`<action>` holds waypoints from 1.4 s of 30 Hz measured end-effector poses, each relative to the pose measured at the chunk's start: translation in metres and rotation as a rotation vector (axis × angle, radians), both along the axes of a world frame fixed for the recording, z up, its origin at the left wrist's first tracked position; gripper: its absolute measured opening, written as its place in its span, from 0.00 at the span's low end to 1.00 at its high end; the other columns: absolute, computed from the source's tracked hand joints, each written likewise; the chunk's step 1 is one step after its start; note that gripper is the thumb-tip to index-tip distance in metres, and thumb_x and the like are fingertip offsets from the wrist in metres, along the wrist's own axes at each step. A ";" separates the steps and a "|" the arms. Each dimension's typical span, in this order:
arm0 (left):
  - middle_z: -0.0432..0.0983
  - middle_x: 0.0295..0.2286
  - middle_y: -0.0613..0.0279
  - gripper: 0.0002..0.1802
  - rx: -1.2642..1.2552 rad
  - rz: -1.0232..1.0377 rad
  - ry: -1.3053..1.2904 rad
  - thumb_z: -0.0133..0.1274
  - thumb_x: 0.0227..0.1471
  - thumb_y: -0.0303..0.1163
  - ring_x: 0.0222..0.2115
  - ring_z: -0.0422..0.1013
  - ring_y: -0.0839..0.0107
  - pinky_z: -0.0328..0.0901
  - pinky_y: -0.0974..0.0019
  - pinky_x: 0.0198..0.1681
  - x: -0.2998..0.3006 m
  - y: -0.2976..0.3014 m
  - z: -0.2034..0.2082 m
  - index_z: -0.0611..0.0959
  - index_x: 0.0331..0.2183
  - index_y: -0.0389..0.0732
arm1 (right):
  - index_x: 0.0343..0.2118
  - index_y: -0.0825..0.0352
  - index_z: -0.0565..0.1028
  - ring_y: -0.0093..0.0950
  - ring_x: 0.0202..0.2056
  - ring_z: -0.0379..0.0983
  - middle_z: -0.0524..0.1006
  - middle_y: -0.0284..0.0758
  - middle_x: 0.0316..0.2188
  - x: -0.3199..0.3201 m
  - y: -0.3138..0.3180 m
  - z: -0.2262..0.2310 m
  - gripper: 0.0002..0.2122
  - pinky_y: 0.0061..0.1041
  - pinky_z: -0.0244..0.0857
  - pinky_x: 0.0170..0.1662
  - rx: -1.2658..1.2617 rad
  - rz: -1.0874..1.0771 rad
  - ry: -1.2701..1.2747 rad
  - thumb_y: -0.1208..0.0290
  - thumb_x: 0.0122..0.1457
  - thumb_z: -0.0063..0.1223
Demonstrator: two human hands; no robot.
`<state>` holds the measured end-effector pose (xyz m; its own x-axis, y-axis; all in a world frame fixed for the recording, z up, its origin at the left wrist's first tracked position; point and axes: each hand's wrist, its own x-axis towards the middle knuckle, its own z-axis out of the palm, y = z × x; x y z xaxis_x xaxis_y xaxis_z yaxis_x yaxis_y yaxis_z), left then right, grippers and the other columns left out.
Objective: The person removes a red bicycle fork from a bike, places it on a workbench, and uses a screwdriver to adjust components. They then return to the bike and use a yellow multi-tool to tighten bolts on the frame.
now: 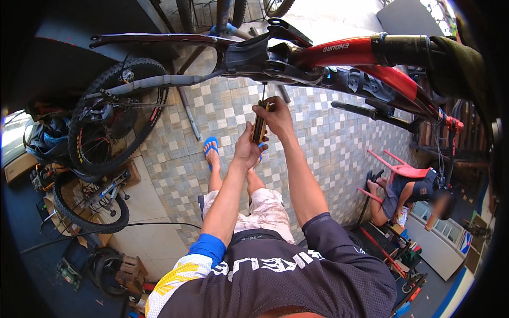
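A folding hex key set [259, 129] with a gold-coloured body is held upright between my two hands. One thin dark key sticks up from it to the underside of the red and black bike frame [339, 52]; I cannot tell whether its tip sits in a bolt. My left hand [245, 146] is closed round the lower part of the tool. Higher up, my right hand [278, 117] grips it with thumb and fingers near the extended key. The frame hangs crosswise above my hands, its grey-wrapped stay [154, 81] reaching left.
Bike wheels with black tyres [77, 124] stand at the left, near boxes and tools. A metal pipe [189, 112] slants across the tiled floor [175, 153]. To the right, another person [405, 196] sits by a red chair [405, 170].
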<state>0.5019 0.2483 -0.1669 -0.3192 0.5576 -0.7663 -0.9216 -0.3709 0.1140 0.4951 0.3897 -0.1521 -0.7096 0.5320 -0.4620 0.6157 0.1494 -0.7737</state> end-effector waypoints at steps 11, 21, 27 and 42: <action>0.76 0.30 0.64 0.29 0.157 -0.071 -0.017 0.44 0.68 0.62 0.28 0.71 0.71 0.69 0.64 0.32 -0.003 -0.003 -0.005 0.79 0.45 0.44 | 0.58 0.73 0.72 0.28 0.35 0.78 0.82 0.36 0.37 0.007 0.010 0.006 0.31 0.26 0.73 0.37 -0.212 0.011 0.030 0.56 0.59 0.69; 0.76 0.31 0.64 0.26 0.246 -0.077 -0.055 0.47 0.68 0.59 0.29 0.73 0.70 0.71 0.63 0.33 -0.002 -0.006 -0.009 0.79 0.45 0.45 | 0.59 0.70 0.71 0.28 0.35 0.78 0.80 0.39 0.41 0.008 0.004 0.019 0.29 0.27 0.73 0.38 -0.534 -0.103 0.041 0.58 0.61 0.68; 0.77 0.34 0.63 0.28 0.435 0.017 0.009 0.46 0.67 0.61 0.29 0.74 0.69 0.71 0.63 0.33 0.001 -0.022 -0.066 0.80 0.48 0.45 | 0.59 0.71 0.71 0.32 0.37 0.79 0.80 0.41 0.42 -0.011 -0.014 0.015 0.30 0.30 0.75 0.43 -0.224 -0.057 0.133 0.57 0.61 0.67; 0.78 0.30 0.61 0.26 0.321 -0.075 0.000 0.48 0.68 0.57 0.26 0.73 0.68 0.70 0.60 0.33 -0.001 -0.015 -0.036 0.79 0.43 0.42 | 0.55 0.71 0.77 0.24 0.33 0.76 0.81 0.37 0.40 0.001 0.000 0.004 0.24 0.25 0.71 0.37 -0.604 -0.093 0.165 0.60 0.61 0.68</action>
<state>0.5011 0.2335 -0.2026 -0.2681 0.7927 -0.5474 -0.9477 -0.3191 0.0020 0.4960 0.3894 -0.1478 -0.7604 0.2751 -0.5883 0.4701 -0.3918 -0.7909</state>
